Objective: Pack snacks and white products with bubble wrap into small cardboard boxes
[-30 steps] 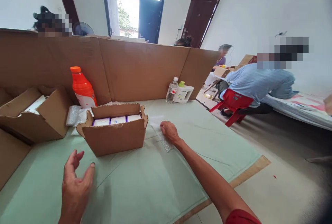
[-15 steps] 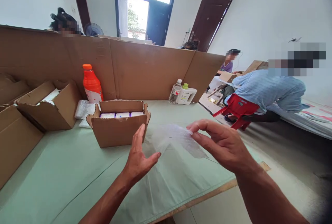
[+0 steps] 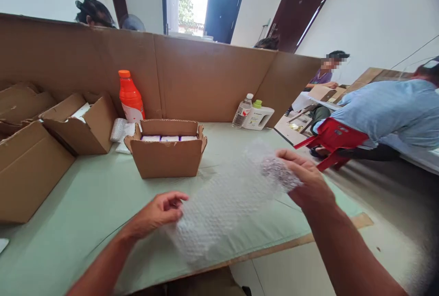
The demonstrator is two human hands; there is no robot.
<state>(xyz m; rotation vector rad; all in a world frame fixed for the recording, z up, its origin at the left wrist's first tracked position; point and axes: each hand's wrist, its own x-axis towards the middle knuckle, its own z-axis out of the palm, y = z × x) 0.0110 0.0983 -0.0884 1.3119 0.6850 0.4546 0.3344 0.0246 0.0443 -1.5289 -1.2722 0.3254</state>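
A clear sheet of bubble wrap [image 3: 222, 200] stretches between my two hands, slanting above the green tabletop [image 3: 113, 191]. Its lower left edge is pinched between the thumb and fingers of my left hand [image 3: 157, 211]. My right hand [image 3: 305, 177] grips the upper right end, where the sheet folds over and looks denser. Beyond the hands stands an open cardboard box [image 3: 166, 159] with several white, purple-edged packs [image 3: 170, 139] showing inside. The sheet is slightly blurred.
More open cardboard boxes [image 3: 80, 129] stand at the left, beside folded bubble wrap [image 3: 119, 129]. An orange bottle [image 3: 130, 97], a clear bottle [image 3: 243, 112] and a white jug [image 3: 258, 117] line the cardboard partition [image 3: 206, 76]. A person in blue [image 3: 394, 106] sits on a red chair [image 3: 343, 136] at right.
The bubble wrap has spread out and come nearer. My left hand has moved left and down and closed on its edge; before, it was open. The right hand still holds the sheet. The view has shifted.
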